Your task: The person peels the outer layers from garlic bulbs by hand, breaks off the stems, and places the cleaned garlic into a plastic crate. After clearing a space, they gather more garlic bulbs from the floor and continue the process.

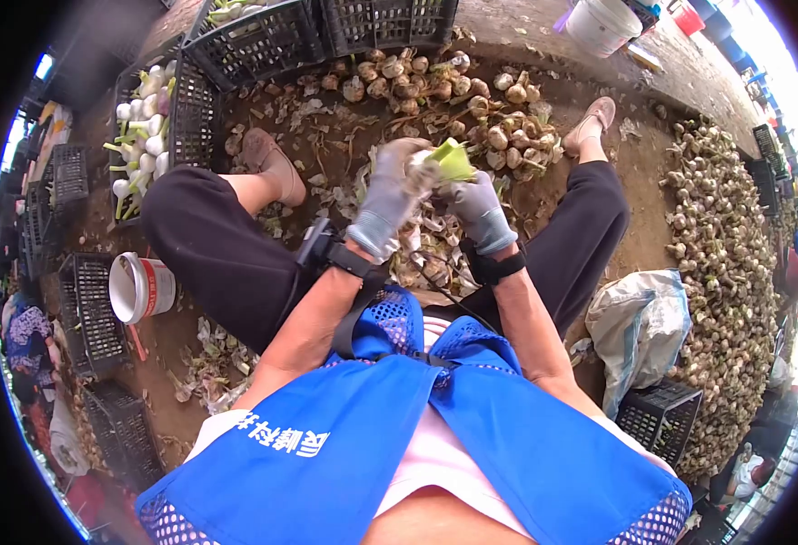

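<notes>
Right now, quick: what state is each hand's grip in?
Left hand: blurred, at the green-stalked garlic; open or closed can't be told.
Right hand: closed, holding the green-stalked garlic.

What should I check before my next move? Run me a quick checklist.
1. Bright green leafy stalk at the gloved hands, left hand and right hand: ok.
2. Firm grip by both hands: cannot tell; the left is blurred and the fingertips are unclear.
3. Black plastic slatted crate with white bulbs standing beyond the left knee: ok.
4. Brown, dirt-coated bulbs on the ground between the feet, just beyond the hands: ok.
5. Brown ground between the legs free of loose pale papery husks: not ok, they lie scattered there.
6. White woven sack away from the hands: ok, outside the right leg.
</notes>
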`<state>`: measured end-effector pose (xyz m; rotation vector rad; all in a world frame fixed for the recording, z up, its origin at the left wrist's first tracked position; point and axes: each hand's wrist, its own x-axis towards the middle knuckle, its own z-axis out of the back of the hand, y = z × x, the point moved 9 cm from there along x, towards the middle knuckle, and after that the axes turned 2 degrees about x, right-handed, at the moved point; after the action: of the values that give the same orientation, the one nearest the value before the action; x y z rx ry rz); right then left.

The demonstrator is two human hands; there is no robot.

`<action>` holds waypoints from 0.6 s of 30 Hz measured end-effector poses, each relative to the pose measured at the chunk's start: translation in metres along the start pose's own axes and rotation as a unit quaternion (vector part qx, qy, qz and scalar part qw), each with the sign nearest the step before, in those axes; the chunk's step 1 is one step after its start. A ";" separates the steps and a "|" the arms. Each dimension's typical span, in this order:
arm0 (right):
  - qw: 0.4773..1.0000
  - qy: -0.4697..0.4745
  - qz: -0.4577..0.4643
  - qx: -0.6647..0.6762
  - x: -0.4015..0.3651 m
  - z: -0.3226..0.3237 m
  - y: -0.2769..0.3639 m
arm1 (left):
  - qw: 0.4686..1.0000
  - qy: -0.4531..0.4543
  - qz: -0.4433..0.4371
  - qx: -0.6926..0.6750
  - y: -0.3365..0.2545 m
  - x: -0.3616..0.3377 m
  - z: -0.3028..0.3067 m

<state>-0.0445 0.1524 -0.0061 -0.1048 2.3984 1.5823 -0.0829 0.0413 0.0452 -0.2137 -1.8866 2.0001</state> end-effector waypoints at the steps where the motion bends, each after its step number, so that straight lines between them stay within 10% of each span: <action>1: 0.970 0.030 0.119 -0.211 -0.005 -0.017 0.011 | 0.994 0.026 0.058 -0.089 0.025 -0.002 -0.010; 2: 0.986 -0.003 -0.060 -0.155 -0.004 -0.016 -0.015 | 0.976 0.049 0.115 -0.178 0.048 -0.005 -0.019; 9: 0.996 0.087 -0.026 -0.024 -0.009 -0.032 -0.017 | 0.914 -0.024 0.234 -0.332 0.095 0.001 0.002; 12: 0.985 0.101 0.002 0.139 -0.014 -0.013 0.022 | 0.782 -0.048 0.279 -0.555 0.085 -0.002 -0.005; 15: 0.918 0.079 -0.030 0.388 -0.003 0.028 0.023 | 0.776 -0.012 0.253 -0.578 0.073 0.001 0.009; 16: 0.926 0.060 -0.025 0.372 0.001 0.050 0.019 | 0.764 0.006 0.235 -0.601 0.072 0.005 0.011; 18: 0.993 -0.083 -0.003 -0.085 0.014 0.086 0.003 | 0.763 -0.023 0.224 -0.606 0.072 0.007 0.012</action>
<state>-0.0426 0.2337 -0.0386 -0.0115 2.1360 1.7180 -0.1062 0.0308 -0.0240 -1.0152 -3.0746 0.5981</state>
